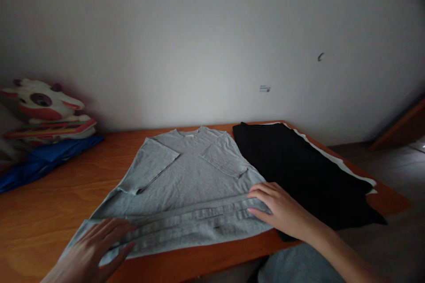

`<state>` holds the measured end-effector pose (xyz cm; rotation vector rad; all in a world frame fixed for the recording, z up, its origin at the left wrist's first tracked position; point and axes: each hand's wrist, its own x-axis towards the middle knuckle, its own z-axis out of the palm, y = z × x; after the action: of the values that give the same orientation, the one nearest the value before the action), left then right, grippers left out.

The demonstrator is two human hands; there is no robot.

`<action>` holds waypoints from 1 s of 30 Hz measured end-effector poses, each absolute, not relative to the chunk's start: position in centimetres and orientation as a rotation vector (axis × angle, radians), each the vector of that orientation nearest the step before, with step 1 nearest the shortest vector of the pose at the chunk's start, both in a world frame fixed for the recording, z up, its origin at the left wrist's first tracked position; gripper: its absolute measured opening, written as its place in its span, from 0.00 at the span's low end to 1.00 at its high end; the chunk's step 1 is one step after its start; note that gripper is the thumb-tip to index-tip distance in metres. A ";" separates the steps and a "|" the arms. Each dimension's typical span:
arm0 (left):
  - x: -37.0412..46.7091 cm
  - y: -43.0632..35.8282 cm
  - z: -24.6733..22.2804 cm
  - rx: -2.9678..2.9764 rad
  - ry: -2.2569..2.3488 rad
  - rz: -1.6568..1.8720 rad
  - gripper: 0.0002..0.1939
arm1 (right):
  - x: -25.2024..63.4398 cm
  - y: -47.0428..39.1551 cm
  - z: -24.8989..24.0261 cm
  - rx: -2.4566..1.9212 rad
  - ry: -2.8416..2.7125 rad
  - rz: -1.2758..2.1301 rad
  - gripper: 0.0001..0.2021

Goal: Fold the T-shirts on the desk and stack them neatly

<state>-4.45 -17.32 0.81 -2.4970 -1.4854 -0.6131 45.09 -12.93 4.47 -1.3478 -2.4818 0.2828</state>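
Note:
A grey short-sleeved T-shirt (189, 177) lies spread on the wooden table, its neckline toward the wall and both sleeves folded inward over the body. Its bottom edge is turned up in a band (199, 214) that runs across the near side. My left hand (99, 247) is at the lower left corner of the shirt, slightly blurred, with its thumb apart from the fingers. On the right end of the band rests my right hand (279, 208), thumb and fingers apart. Neither hand visibly grips the cloth.
Right of the shirt lies a black garment (292, 163) over a white one (332, 157). At the far left, a cow-shaped toy keyboard (49, 110) stands by a blue cloth or bag (49, 154). A wall (186, 53) rises behind the wooden table (99, 172).

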 end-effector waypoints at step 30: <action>0.0 -16.5 2.8 -2.699 -0.935 -0.560 0.13 | 42.2 -14.2 2.0 -1.083 -2.734 -0.018 0.06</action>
<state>0.01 -16.51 2.76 -2.6987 -0.9350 -0.5601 42.25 -14.20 1.96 -1.0827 -2.7339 -0.0179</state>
